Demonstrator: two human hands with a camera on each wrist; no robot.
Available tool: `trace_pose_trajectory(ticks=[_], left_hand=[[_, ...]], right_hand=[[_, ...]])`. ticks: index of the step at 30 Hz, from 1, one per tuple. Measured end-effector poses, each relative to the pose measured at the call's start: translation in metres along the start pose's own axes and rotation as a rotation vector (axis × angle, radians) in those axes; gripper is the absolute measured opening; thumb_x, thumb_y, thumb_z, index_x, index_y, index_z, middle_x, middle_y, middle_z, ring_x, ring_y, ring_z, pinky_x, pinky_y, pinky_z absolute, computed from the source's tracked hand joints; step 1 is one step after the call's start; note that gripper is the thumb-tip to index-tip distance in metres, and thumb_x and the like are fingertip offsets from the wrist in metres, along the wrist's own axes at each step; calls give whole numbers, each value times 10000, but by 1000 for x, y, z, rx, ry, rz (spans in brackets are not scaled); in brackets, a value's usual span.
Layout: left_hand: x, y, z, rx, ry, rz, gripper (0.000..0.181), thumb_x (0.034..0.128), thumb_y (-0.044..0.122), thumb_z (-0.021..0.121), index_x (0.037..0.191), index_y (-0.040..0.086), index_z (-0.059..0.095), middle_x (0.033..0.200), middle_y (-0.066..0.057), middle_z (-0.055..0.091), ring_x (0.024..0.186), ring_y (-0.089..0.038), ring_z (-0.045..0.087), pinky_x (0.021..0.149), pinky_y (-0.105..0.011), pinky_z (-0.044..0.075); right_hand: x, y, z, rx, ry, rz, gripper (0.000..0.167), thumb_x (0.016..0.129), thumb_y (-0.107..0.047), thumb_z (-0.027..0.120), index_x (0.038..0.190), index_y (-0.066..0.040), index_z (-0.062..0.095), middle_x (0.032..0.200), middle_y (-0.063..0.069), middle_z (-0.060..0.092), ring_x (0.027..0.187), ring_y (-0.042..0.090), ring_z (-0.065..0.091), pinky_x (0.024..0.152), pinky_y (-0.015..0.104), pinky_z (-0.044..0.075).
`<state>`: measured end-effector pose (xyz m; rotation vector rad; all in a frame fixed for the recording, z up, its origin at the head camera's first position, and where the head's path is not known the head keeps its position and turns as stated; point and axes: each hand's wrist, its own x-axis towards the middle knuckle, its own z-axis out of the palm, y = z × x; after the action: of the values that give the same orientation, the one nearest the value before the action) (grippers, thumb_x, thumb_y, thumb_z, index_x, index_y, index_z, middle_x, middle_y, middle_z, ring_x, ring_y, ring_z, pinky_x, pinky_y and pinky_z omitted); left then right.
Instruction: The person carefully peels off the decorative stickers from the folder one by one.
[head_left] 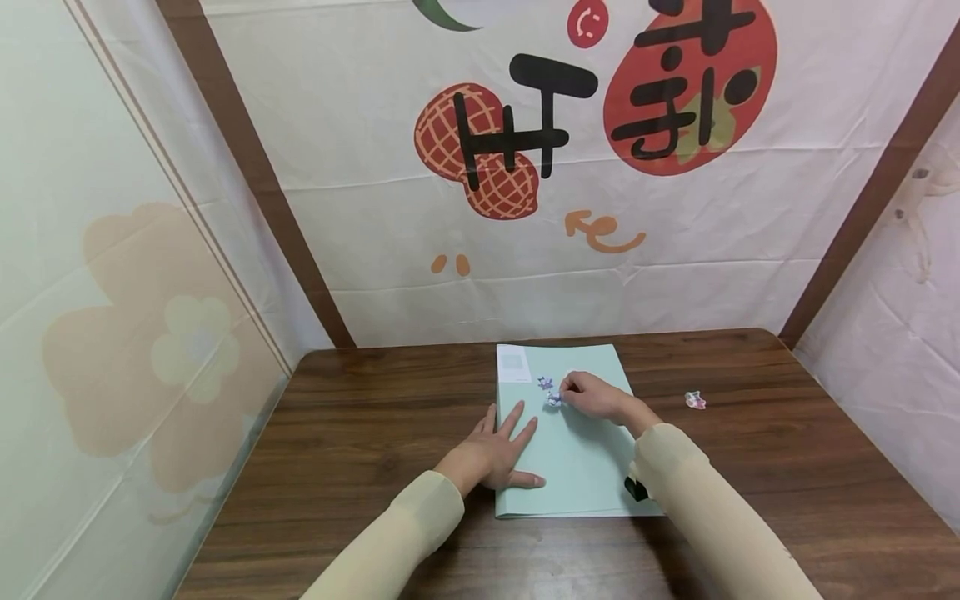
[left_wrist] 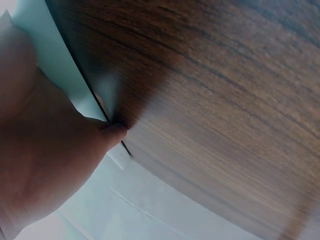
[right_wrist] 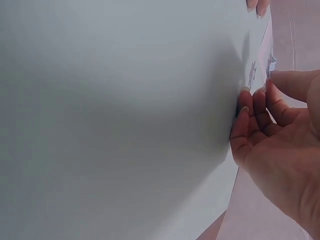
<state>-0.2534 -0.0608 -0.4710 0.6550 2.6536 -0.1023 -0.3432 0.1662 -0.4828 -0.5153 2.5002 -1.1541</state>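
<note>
Right hand (head_left: 596, 394): pinching a small purple-and-white cut-out sticker (head_left: 553, 400), right of and below frame centre. Left hand (head_left: 493, 457): fingers spread wide across the left edge of a pale mint-green rectangular folder (head_left: 573, 483), lower centre. On the folder I count one similar purple sticker (head_left: 545, 383), near the first, and one white rectangular label (head_left: 513, 364), upper left corner. Beneath: brown wood-grain table (head_left: 360, 450). On it, right of frame: one pink-and-white sticker (head_left: 695, 400).
</note>
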Motion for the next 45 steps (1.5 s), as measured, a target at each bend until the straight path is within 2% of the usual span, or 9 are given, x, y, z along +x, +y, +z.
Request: trace_pose_trajectory(ticks=[6,11,18,23,30,37,45], left_hand=[[1,-1,0,-4,-2,1,966,918,805,434,1664,274,125,1732,-47,-43,1543,-492,54,1239,-494,206],[2,-5,-1,-22,-7,-10,963,921,800,438,1664,274,124,1732,-48,-46,1543,-494,43,1246,-493,185],[7,-12,-1,-35,-12,-24,953,933,776,460,1665,281,103,1730,-42,-81,1544,-495,12,1250,-500,164],[2,-11,-9,-38,-12,-9,947,944,764,454,1666,258,107,1730,-62,-69,1537,-512,25,1249,-506,164],[0,-11,-9,-24,6,6,958,936,773,454,1664,242,129,1730,-78,-45,1531,-525,49,1242,-524,181],[-5,-7,-8,-26,2,9,962,929,777,460,1663,244,138,1731,-71,-37,1535,-514,59,1235,-525,205],[-2,-3,-4,-31,5,13,967,919,790,460,1662,255,149,1731,-71,-26,1533,-518,68,1236,-524,199]], right_hand=[[-3,-2,0,-24,8,6,114,1057,-95,504,1042,-14,583,969,73,555,876,197,490,768,334,412],[-7,-2,-5,-97,28,-12,116,1049,-95,516,1035,-23,606,955,66,583,860,190,509,761,333,430],[-16,-5,-25,-151,65,-65,119,1035,-81,531,1019,-5,621,943,76,605,837,184,518,736,323,440],[-27,-1,-45,-148,80,-65,128,1036,-71,537,1038,22,626,948,90,612,834,190,522,722,321,440],[-51,18,-72,-126,119,26,155,1050,-98,531,1056,30,618,931,90,586,823,212,510,703,341,433],[-82,45,-94,-151,146,56,182,1050,-107,521,1053,53,607,938,110,593,824,218,518,694,350,433],[-112,76,-106,-199,186,105,157,1018,-64,542,999,75,612,882,98,586,797,204,524,681,330,438]])
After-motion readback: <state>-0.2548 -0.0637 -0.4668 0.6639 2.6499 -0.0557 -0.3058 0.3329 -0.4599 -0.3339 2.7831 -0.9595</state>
